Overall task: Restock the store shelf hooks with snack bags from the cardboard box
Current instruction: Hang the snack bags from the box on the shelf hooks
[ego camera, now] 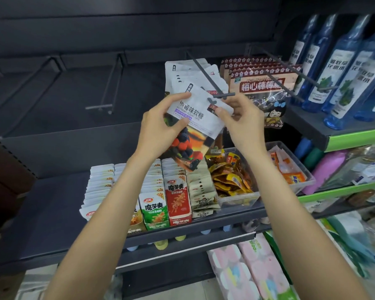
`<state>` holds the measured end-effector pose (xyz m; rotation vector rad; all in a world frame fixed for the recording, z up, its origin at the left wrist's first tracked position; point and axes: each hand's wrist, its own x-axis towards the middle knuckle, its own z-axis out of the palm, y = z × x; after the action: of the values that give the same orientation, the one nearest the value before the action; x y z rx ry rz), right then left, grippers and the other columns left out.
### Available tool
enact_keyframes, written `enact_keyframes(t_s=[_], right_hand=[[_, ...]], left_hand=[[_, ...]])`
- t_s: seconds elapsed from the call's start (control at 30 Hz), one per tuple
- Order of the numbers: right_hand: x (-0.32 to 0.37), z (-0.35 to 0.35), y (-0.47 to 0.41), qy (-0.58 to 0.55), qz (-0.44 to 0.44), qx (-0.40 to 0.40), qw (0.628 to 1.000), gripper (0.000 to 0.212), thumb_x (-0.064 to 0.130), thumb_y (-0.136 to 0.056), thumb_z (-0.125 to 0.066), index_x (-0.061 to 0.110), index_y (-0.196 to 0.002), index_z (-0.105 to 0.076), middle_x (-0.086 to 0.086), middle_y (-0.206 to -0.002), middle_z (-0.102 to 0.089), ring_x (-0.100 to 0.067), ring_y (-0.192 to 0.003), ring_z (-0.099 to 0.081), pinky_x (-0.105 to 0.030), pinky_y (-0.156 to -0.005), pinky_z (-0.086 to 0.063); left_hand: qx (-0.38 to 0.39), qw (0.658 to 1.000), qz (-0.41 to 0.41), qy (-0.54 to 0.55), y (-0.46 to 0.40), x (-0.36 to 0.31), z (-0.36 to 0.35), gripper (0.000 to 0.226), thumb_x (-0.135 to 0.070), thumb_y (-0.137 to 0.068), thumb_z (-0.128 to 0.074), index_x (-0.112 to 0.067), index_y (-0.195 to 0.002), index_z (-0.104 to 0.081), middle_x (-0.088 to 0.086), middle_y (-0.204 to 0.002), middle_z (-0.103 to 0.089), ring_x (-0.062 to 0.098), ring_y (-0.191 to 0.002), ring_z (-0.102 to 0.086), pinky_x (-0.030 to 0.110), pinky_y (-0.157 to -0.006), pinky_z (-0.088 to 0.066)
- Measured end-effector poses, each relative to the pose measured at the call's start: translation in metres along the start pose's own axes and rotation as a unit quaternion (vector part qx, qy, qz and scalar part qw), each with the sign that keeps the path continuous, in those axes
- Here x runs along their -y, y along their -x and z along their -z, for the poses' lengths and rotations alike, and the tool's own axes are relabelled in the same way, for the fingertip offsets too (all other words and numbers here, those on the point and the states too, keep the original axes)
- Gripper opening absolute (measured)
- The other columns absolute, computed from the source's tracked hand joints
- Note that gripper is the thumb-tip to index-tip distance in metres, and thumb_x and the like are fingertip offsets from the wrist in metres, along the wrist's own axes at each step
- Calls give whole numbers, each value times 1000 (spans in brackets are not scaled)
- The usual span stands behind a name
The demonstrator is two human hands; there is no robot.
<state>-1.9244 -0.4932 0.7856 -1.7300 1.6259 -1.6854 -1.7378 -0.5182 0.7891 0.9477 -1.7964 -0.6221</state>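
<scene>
A white snack bag (195, 118) printed with raspberries and Chinese lettering sits at the centre of the view, held tilted just in front of the tip of a dark metal shelf hook (206, 79). The left hand (160, 124) grips the bag's left edge, thumb across the front and fingers curled behind. The right hand (240, 118) pinches the bag's top right corner between thumb and forefinger, right beside the hook's crossbar end. The hang hole near the bag's top edge appears to sit at or just below the hook tip; whether the tip has entered it cannot be told. Behind, toward twelve o'clock, a stack of matching white bags (188, 72) already hangs on the same hook. At two o'clock, plum lollipop bags (262, 83) hang from a neighbouring hook, and farther toward three o'clock blue bottles (342, 70) stand on a shelf. At ten o'clock a bare hook (108, 87) juts from the dark back panel. At six o'clock, rows of small snack packets (160, 195) fill the lower shelf, with clear tubs of wrapped snacks (234, 176) at five o'clock. No cardboard box is visible. The step in hand looks like threading this bag onto the hook; the next move likely calls for aligning the hole with the tip and sliding the bag back against the stack.
</scene>
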Motion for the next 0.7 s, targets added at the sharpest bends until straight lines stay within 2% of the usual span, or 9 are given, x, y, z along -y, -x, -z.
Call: enact_keyframes(t_s=[0.07,0.13,0.17,0.23,0.37,0.5,0.57,0.63,0.7], right_hand=[[-4,-9,-5,62,18,-40,997,15,21,-86,-70,13,-97,-64,10,-86,-63,-10,-76,-60,-29,-69,-52],[-7,-17,-13,122,20,-62,990,24,29,-85,-71,11,-99,-63,2,-86,-64,-13,-72,-57,-34,-67,-49],[-8,-20,-16,153,14,-70,986,29,33,-84,-72,12,-100,-60,1,-87,-63,-12,-72,-55,-32,-65,-45],[-8,-23,-19,187,-8,-88,978,39,36,-83,-73,11,-105,-53,-1,-96,-61,-11,-77,-50,-28,-65,-36],[-7,-25,-12,179,-26,-109,977,45,35,-83,-72,7,-108,-47,-4,-103,-55,-12,-79,-46,-24,-63,-32],[-7,-27,5,160,-39,-101,981,44,27,-84,-72,6,-114,-48,-3,-110,-48,-8,-86,-42,-17,-64,-25],[-9,-27,15,146,-32,-92,985,42,24,-83,-73,6,-113,-49,-5,-112,-48,-11,-87,-48,-15,-65,-27],[-10,-25,28,128,-26,-78,988,40,22,-84,-72,8,-115,-51,0,-111,-46,-12,-92,-52,-15,-70,-30],[-9,-23,43,110,-26,-58,992,37,20,-86,-70,9,-116,-52,3,-112,-44,-16,-99,-53,-22,-79,-39]], left_hand=[[-34,998,-17,-47,-11,14,-5,45,-12,-85,-69,-35,-123,-59,-13,-115,-64,3,-108,-59,34,-91,-52],[-58,992,-26,-108,-24,25,-8,42,-20,-87,-67,-33,-127,-59,-10,-112,-61,1,-99,-54,20,-90,-45],[-68,988,-27,-138,-29,29,-10,42,-23,-89,-66,-32,-129,-58,-7,-110,-57,1,-95,-50,11,-84,-39],[-79,981,-26,-177,-33,34,-12,42,-27,-91,-64,-31,-132,-56,0,-113,-50,2,-96,-44,5,-77,-30],[-89,978,-41,-185,-20,38,-17,44,-27,-91,-62,-26,-134,-54,6,-133,-42,4,-113,-35,3,-80,-28],[-78,980,-43,-178,-10,37,-16,47,-23,-90,-63,-25,-136,-51,5,-142,-36,14,-124,-37,19,-92,-32],[-76,980,-36,-178,-4,35,-16,48,-21,-90,-63,-24,-136,-51,5,-144,-36,15,-127,-36,14,-90,-30],[-79,979,-32,-186,4,33,-16,48,-20,-90,-62,-25,-136,-51,5,-144,-36,16,-127,-36,11,-89,-28],[-87,979,-33,-184,13,30,-13,47,-19,-90,-62,-24,-135,-51,4,-143,-38,13,-126,-35,5,-90,-24]])
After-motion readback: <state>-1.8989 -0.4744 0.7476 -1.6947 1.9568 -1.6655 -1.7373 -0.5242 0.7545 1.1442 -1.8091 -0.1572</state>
